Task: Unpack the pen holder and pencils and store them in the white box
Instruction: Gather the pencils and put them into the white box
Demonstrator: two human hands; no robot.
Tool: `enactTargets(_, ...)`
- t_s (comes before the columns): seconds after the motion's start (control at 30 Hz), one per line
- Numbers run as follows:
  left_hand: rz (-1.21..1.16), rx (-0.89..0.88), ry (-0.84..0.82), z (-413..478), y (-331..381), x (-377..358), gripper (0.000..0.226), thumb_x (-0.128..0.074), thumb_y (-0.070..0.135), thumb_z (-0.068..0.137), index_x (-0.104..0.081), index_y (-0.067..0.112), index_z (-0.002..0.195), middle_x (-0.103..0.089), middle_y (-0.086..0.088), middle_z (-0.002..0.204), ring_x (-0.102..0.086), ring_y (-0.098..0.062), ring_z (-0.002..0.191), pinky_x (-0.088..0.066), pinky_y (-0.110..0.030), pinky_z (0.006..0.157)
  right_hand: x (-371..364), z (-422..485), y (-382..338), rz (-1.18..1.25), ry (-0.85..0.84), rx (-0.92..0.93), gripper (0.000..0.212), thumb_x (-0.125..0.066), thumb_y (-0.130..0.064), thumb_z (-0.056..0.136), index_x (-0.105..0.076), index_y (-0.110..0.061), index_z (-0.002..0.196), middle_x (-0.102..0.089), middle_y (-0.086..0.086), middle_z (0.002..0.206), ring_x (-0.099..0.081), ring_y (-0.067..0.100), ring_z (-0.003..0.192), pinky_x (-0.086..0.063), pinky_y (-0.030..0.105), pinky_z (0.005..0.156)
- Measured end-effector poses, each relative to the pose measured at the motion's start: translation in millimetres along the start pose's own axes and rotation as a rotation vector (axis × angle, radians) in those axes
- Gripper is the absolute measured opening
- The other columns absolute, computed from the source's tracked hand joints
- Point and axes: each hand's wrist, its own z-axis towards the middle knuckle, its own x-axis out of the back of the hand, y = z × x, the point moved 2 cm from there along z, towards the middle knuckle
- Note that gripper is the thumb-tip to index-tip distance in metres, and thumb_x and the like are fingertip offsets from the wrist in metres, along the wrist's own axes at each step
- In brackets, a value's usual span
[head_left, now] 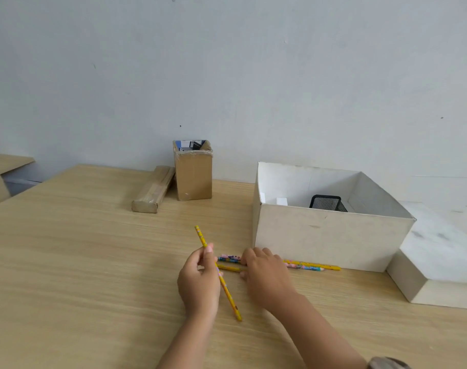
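Left hand [199, 278]: thumb and fingers pinch 1 yellow patterned wooden pencil [228, 295], held slanting, far end up and left, near end low by the wrist.

Right hand [267, 275]: fingers curled over a cluster of loose pencils [311, 267], yellow and pink-blue, thumb at their near side. They lie on the light wooden table [80, 249], just near of the white cardboard box [333, 241], which is open.

Inside the box, toward its right: black mesh pen holder [328, 205].

White lid [440, 251] right of box.

Far centre: upright brown cardboard carton [193, 177], flat brown packet [154, 190] just left of it.
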Motion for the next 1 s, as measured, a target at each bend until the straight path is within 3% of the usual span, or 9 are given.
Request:
enactTargets(0.13, -0.021, -0.047, 0.011, 0, 2, 1, 0.018, -0.058, 0.029, 0.089, -0.068, 0.031, 0.074, -0.065, 0.013, 0.050, -0.054, -0.006, 0.045, -0.049, -0.034, 0.060, 0, -2, 0, 0.016, -0.049, -0.047, 0.019, -0.044, -0.023, 0.094, -0.054, -0.015, 0.108, -0.059, 0.006, 0.114, -0.053, 0.027, 0.107, -0.038, 0.035, 0.080)
enactTargets(0.3, -0.058, -0.050, -0.066, -5, 1, -8, 0.014, -0.063, 0.027, 0.086, -0.069, 0.028, 0.074, -0.067, 0.016, 0.056, -0.057, 0.007, 0.052, -0.045, -0.019, 0.058, 12, -14, 5, 0.745, 0.034, -0.287, 0.014, -0.055, -0.019, 0.091, -0.052, -0.020, 0.077, -0.059, -0.004, 0.076, -0.052, 0.008, 0.067, -0.036, 0.022, 0.059)
enactTargets(0.43, -0.056, 0.021, -0.203, -13, 0, -25, 0.015, -0.068, 0.026, 0.083, -0.067, 0.028, 0.068, -0.068, 0.016, 0.055, -0.061, 0.008, 0.055, -0.047, -0.011, 0.057, 14, -29, 3, 1.122, -0.009, -0.309, 0.004, -0.058, -0.008, 0.089, -0.056, -0.009, 0.087, -0.068, 0.010, 0.082, -0.057, -0.005, 0.052, -0.038, 0.009, 0.049)
enactTargets(0.5, 0.033, -0.027, -0.302, -16, 2, -32, 0.020, -0.065, 0.039, 0.081, -0.064, 0.027, 0.064, -0.069, 0.010, 0.060, -0.064, 0.001, 0.060, -0.050, -0.022, 0.062, 13, -37, 9, 1.187, -0.002, -0.330, 0.005, -0.057, -0.005, 0.090, -0.054, -0.007, 0.093, -0.067, 0.012, 0.079, -0.059, -0.008, 0.050, -0.038, 0.007, 0.045)
enactTargets(0.57, 0.284, -0.254, -0.357, -19, 0, -37, 0.039, -0.046, 0.055, 0.079, -0.062, 0.023, 0.062, -0.070, 0.000, 0.069, -0.065, -0.019, 0.074, -0.049, -0.034, 0.069, 15, -46, 18, 1.264, 0.005, -0.359, 0.008, -0.053, -0.001, 0.091, -0.054, -0.008, 0.095, -0.064, 0.011, 0.074, -0.062, -0.007, 0.050, -0.038, 0.009, 0.043)
enactTargets(0.63, 0.581, -0.546, -0.337, -20, -2, -41, 0.042, -0.037, 0.045, 0.079, -0.067, 0.020, 0.068, -0.071, -0.001, 0.078, -0.064, -0.028, 0.080, -0.047, -0.038, 0.067, 20, -54, 29, 1.331, 0.003, -0.400, 0.010, -0.051, 0.001, 0.092, -0.054, -0.007, 0.097, -0.061, 0.012, 0.072, -0.059, -0.005, 0.044, -0.038, 0.010, 0.039)
enactTargets(0.7, 0.810, -0.734, -0.333, -21, -3, -45, 0.022, -0.051, 0.031, 0.075, -0.072, 0.027, 0.076, -0.071, 0.007, 0.081, -0.066, -0.023, 0.076, -0.047, -0.035, 0.062, 24, -63, 40, 1.328, -0.011, -0.436, 0.010, -0.051, -0.001, 0.092, -0.056, -0.008, 0.097, -0.063, 0.010, 0.071, -0.054, -0.003, 0.039, -0.036, 0.012, 0.036)
enactTargets(0.8, 0.996, -0.764, -0.384, -23, -9, -48, 0.024, -0.072, 0.019, 0.063, -0.074, 0.031, 0.084, -0.069, 0.010, 0.080, -0.064, -0.021, 0.074, -0.042, -0.034, 0.067, 27, -72, 57, 1.303, 0.003, -0.479, 0.011, -0.055, -0.003, 0.091, -0.059, -0.010, 0.098, -0.067, 0.005, 0.068, -0.054, -0.001, 0.040, -0.036, 0.014, 0.035)
enactTargets(1.0, 1.034, -0.790, -0.403, -28, 11, -42, 0.019, -0.063, 0.021, 0.081, -0.071, 0.035, 0.089, -0.067, 0.013, 0.090, -0.057, -0.017, 0.088, -0.010, -0.030, 0.067, 36, -83, 77, 1.326, 0.103, -0.498, 0.012, -0.059, -0.004, 0.088, -0.065, -0.012, 0.094, -0.072, -0.002, 0.061, -0.063, 0.000, 0.053, -0.043, 0.013, 0.046)
